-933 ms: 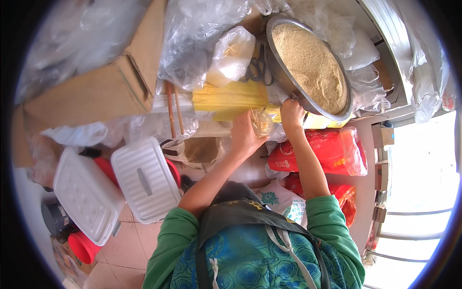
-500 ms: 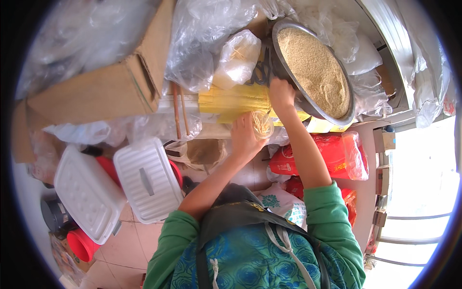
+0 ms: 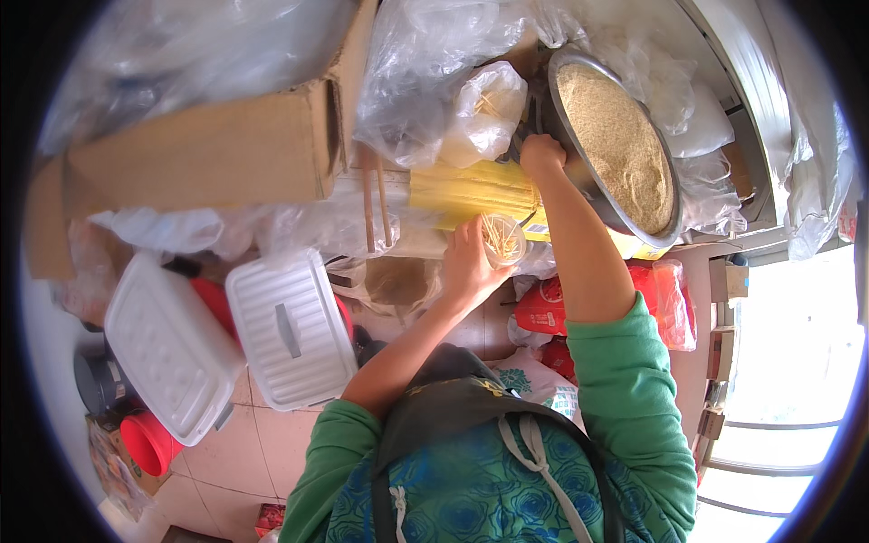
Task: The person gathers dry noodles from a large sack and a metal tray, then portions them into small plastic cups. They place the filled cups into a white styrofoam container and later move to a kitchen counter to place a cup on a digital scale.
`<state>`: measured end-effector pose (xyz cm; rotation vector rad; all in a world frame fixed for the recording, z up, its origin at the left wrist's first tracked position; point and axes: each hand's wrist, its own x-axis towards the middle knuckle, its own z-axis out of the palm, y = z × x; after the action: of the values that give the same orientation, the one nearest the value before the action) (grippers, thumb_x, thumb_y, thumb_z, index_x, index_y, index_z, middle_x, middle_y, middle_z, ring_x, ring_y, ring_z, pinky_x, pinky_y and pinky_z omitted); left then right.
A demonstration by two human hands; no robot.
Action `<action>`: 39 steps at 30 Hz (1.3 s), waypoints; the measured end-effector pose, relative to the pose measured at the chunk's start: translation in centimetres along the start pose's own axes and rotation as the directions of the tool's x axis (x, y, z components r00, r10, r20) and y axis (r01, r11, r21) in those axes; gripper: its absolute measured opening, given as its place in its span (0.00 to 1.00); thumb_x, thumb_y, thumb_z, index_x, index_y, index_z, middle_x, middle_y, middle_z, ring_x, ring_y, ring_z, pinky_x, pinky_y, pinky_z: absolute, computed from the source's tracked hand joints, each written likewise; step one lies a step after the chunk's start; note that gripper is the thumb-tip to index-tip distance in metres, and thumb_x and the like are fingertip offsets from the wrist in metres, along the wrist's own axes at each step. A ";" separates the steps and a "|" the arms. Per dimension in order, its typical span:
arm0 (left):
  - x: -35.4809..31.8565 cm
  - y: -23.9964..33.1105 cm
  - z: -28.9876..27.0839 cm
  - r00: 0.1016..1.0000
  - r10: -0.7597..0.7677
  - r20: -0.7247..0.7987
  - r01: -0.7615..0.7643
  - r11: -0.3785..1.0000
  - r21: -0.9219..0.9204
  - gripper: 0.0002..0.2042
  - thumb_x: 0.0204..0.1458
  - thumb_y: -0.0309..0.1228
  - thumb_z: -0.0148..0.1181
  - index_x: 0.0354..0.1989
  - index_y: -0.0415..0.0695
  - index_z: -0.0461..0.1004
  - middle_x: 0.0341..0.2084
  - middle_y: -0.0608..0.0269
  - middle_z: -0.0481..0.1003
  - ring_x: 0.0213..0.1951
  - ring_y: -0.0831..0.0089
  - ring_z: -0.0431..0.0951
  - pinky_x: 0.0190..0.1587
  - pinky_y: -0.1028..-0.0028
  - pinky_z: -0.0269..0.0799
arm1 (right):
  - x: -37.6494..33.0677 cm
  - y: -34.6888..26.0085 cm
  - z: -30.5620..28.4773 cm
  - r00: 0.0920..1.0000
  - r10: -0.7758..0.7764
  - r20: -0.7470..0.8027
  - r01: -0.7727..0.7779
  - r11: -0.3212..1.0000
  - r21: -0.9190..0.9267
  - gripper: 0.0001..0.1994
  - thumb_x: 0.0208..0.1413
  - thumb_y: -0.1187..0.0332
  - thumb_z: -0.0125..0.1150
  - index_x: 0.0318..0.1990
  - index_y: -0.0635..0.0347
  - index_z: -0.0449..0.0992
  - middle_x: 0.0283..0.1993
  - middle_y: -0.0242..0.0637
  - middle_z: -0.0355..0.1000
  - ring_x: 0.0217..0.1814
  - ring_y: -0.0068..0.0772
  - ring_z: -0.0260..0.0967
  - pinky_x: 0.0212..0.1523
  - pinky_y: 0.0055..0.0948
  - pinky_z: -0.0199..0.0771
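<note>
My left hand (image 3: 468, 264) holds a small clear cup of toothpicks (image 3: 501, 239) upright, just below a yellow packet (image 3: 472, 190). My right hand (image 3: 541, 154) reaches higher, fingers closed, up against the rim of a large steel bowl (image 3: 566, 149) full of tan grain (image 3: 617, 145). Whether it grips the rim or something small is hidden. A clear bag with toothpicks inside (image 3: 489, 113) lies just left of that hand.
A cardboard box (image 3: 208, 154) and clear plastic bags (image 3: 181, 45) crowd the upper left. Two white lidded tubs (image 3: 290, 330) (image 3: 167, 348) sit on red bases at the left. Red packets (image 3: 670, 299) lie below the bowl. A bright window (image 3: 787, 362) is at the right.
My right hand has moved up from the yellow packet to the bowl's rim. My left hand stays by the packet with the cup.
</note>
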<state>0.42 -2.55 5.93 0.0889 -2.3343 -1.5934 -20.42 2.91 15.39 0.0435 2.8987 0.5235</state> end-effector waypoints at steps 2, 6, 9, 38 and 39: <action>-0.1 -0.1 -0.4 1.000 -0.009 0.001 0.009 1.000 -0.009 0.44 0.30 0.34 0.72 0.57 0.36 0.53 0.48 0.45 0.62 0.50 0.49 0.62 0.52 0.57 0.61 | 0.2 0.0 -0.2 0.999 0.022 0.049 -0.023 0.999 0.024 0.14 0.52 0.66 0.56 0.46 0.53 0.77 0.51 0.39 0.71 0.52 0.40 0.70 0.45 0.34 0.75; -0.3 -0.5 -1.0 1.000 -0.020 -0.016 0.019 1.000 -0.012 0.44 0.30 0.35 0.72 0.57 0.36 0.53 0.48 0.44 0.61 0.50 0.48 0.62 0.53 0.57 0.61 | 0.9 0.5 0.2 0.995 0.037 0.097 -0.045 0.995 0.085 0.14 0.51 0.67 0.57 0.45 0.56 0.77 0.51 0.42 0.71 0.53 0.42 0.70 0.45 0.35 0.75; -0.4 -0.8 -1.3 1.000 -0.019 -0.021 0.019 1.000 -0.004 0.44 0.30 0.35 0.72 0.58 0.36 0.52 0.49 0.44 0.61 0.51 0.48 0.62 0.53 0.57 0.61 | 1.2 1.1 0.4 0.995 -0.029 0.096 0.026 0.999 0.035 0.10 0.50 0.71 0.55 0.38 0.62 0.77 0.41 0.43 0.73 0.44 0.40 0.73 0.40 0.35 0.75; 0.6 -0.5 -1.5 1.000 -0.021 0.019 0.021 0.999 0.024 0.44 0.31 0.36 0.71 0.57 0.35 0.52 0.49 0.45 0.61 0.51 0.48 0.62 0.53 0.57 0.59 | -9.8 5.6 0.2 0.460 -0.719 -0.521 0.887 0.346 0.306 0.08 0.43 0.80 0.57 0.34 0.63 0.74 0.29 0.42 0.71 0.27 0.41 0.70 0.28 0.32 0.72; 0.7 -0.4 -1.6 0.999 -0.029 0.017 0.029 0.999 0.036 0.43 0.31 0.36 0.71 0.57 0.36 0.52 0.49 0.45 0.61 0.51 0.47 0.61 0.53 0.56 0.59 | -10.0 5.5 0.3 0.506 -0.694 -0.512 0.863 0.404 0.305 0.08 0.44 0.79 0.57 0.34 0.63 0.74 0.28 0.42 0.71 0.27 0.41 0.71 0.27 0.32 0.72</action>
<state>0.15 -4.27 6.22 0.1179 -2.3854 -1.5728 -10.60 7.59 18.87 -1.4095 2.7382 -0.5181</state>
